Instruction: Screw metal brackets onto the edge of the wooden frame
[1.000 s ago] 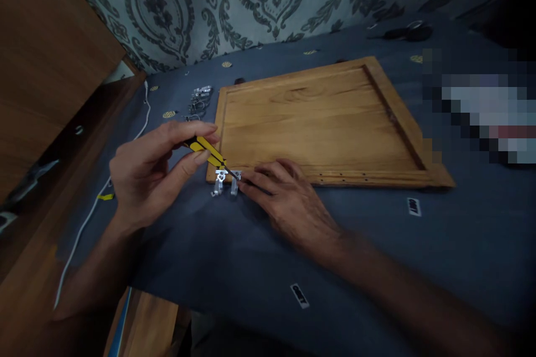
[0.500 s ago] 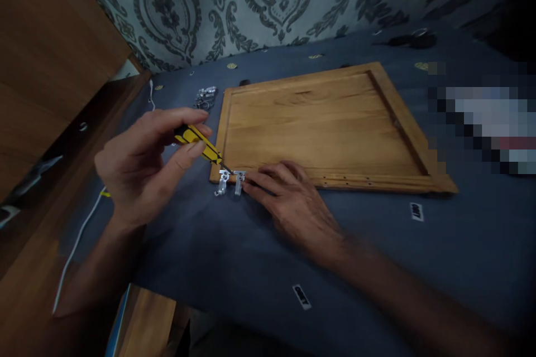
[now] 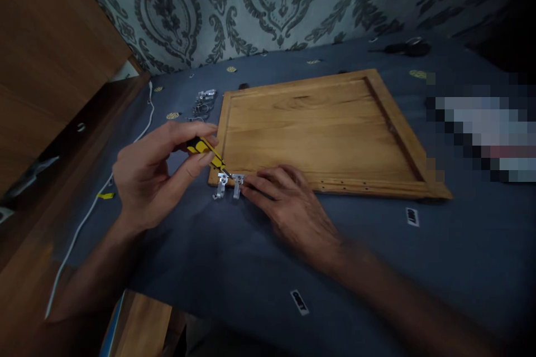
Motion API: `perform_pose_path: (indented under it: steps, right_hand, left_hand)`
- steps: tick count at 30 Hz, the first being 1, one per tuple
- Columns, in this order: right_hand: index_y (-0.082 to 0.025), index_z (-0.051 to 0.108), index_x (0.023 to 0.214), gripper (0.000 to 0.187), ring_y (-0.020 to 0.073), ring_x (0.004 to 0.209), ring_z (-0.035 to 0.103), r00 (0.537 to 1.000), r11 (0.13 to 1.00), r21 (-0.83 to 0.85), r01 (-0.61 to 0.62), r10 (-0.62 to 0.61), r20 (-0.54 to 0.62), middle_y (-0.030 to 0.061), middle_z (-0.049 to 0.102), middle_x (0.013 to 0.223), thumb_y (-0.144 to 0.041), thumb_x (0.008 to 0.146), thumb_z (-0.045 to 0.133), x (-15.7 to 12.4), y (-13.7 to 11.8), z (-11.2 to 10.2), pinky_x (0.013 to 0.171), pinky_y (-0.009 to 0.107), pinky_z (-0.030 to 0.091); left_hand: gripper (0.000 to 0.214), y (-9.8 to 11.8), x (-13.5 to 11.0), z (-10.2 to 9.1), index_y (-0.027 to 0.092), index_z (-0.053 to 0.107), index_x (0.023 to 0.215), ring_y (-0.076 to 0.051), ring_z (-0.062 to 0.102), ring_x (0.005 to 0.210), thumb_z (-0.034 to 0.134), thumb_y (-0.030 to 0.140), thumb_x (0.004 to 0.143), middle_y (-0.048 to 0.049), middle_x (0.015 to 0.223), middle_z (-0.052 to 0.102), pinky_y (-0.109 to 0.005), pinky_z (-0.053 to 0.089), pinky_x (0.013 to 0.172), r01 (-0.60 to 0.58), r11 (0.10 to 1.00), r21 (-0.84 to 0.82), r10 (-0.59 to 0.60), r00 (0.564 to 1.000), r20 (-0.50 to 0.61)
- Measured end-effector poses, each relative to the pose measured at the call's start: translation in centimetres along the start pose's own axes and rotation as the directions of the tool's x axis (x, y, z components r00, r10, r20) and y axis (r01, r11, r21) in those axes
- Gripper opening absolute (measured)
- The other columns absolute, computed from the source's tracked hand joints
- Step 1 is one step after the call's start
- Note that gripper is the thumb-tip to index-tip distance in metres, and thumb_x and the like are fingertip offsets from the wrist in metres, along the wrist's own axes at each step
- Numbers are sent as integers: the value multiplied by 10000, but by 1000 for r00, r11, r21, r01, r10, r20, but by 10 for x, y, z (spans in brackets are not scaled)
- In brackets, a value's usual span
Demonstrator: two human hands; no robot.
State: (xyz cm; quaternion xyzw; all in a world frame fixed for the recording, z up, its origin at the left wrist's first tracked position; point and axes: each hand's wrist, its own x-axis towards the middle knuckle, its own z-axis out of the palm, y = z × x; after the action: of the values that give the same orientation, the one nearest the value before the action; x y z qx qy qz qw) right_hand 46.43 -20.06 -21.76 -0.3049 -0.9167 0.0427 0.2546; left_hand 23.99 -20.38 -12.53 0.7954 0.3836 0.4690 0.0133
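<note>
My left hand [image 3: 157,175] is closed round a yellow-and-black screwdriver [image 3: 206,151], whose tip points down at a small silver metal hinge [image 3: 228,183] on the near left corner of a wooden framed panel [image 3: 318,128]. The panel lies flat on a blue cloth. My right hand [image 3: 288,203] rests palm down on the panel's near edge, fingers stretched out, fingertips touching the hinge from the right.
More silver hardware [image 3: 203,103] lies past the panel's left side. A white cable [image 3: 138,134] runs along the cloth's left edge beside wooden furniture [image 3: 46,50]. Small labels [image 3: 298,301] lie on the cloth near me. A dark tool [image 3: 404,47] sits by the patterned wall.
My left hand and the screwdriver shifted slightly left and back again over the hinge. The right hand stayed at the hinge. The view shifted a little.
</note>
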Motion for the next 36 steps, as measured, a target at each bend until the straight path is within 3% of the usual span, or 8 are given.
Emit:
perform_pose_path:
  steps: [5, 11, 17, 21, 26, 36]
  right_hand:
    - [-220, 710, 1254, 371, 259, 1150, 579, 1000, 1000, 1, 7, -7, -6, 63, 738, 1259, -59, 946, 582, -1, 1, 0, 1052, 490, 422]
    - [-200, 710, 1231, 352, 247, 1140, 591, 999, 1000, -2, 22, -22, -31, 46, 747, 1252, -42, 935, 605, 1, 1, -2, 1028, 440, 438]
    - [-243, 711, 1266, 431, 244, 1138, 602, 999, 1000, 12, 14, -14, -39, 33, 751, 1253, -15, 930, 568, 0, 1, -3, 1024, 449, 461]
    - [-262, 705, 1304, 495, 255, 1142, 602, 1000, 1000, 24, 19, -18, -18, 41, 745, 1271, -1, 913, 549, 0, 1, -4, 1015, 481, 477]
    - [-205, 723, 1250, 483, 241, 1147, 600, 999, 999, 22, 28, -27, -40, 45, 750, 1262, 35, 900, 492, 0, 2, -2, 1027, 469, 480]
    - [-239, 717, 1275, 550, 256, 1172, 598, 999, 999, 30, 34, -33, -34, 40, 740, 1290, 47, 859, 499, -3, 5, 1, 1033, 494, 482]
  left_hand:
    - [332, -6, 3, 1, 349, 727, 1210, -107, 711, 852, 742, 168, 932, 61, 976, 736, -276, 636, 743, -37, 999, -15, 35, 992, -119]
    - [151, -12, 6, -1, 282, 727, 1130, -120, 716, 859, 704, 258, 983, 34, 972, 690, -290, 614, 679, 22, 999, 50, -10, 973, -231]
    - [193, -22, 4, -2, 356, 740, 1129, -125, 710, 851, 742, 308, 943, 25, 987, 712, -281, 613, 672, 66, 998, 11, -62, 973, -224]
    - [189, -24, 4, -3, 344, 741, 1134, -133, 710, 856, 735, 320, 947, 19, 980, 720, -274, 609, 687, 81, 997, -1, -80, 973, -215]
    - [202, -25, 3, -6, 336, 740, 1141, -136, 704, 859, 737, 289, 944, 12, 978, 715, -270, 615, 701, 74, 997, 2, -72, 972, -224]
    - [163, -27, 4, -9, 333, 744, 1112, -145, 713, 856, 729, 331, 949, 7, 1003, 733, -283, 630, 694, 98, 995, 28, -90, 970, -226]
